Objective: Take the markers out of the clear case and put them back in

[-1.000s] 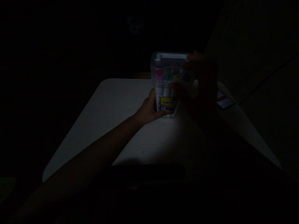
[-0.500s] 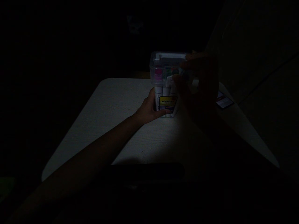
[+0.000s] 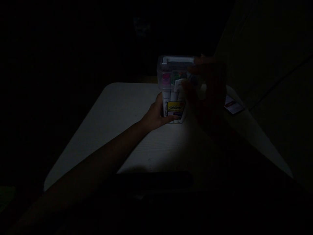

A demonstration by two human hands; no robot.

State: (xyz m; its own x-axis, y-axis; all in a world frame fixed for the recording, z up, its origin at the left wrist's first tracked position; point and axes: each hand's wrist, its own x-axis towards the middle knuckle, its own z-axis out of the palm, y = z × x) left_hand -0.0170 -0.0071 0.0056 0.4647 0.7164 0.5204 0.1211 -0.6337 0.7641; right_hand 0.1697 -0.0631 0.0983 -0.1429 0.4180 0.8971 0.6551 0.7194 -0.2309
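The scene is very dark. A clear plastic marker box (image 3: pixel 172 88) with a white handle on its lid stands upright on a white table (image 3: pixel 117 120). It holds white markers with coloured caps and carries a yellow label. My left hand (image 3: pixel 156 114) grips the lower left side of the box, thumb across the label. My right hand (image 3: pixel 207 88) is on the upper right of the box, its fingers curled at the white latch under the lid.
A small card or packet (image 3: pixel 232 105) with a red stripe lies on the table at the right. A dark flat object (image 3: pixel 154 182) lies along the table's near edge. Everything around the table is in darkness.
My right hand's fingers have shifted slightly left onto the white latch on the front of the box. The box and my left hand have hardly moved.
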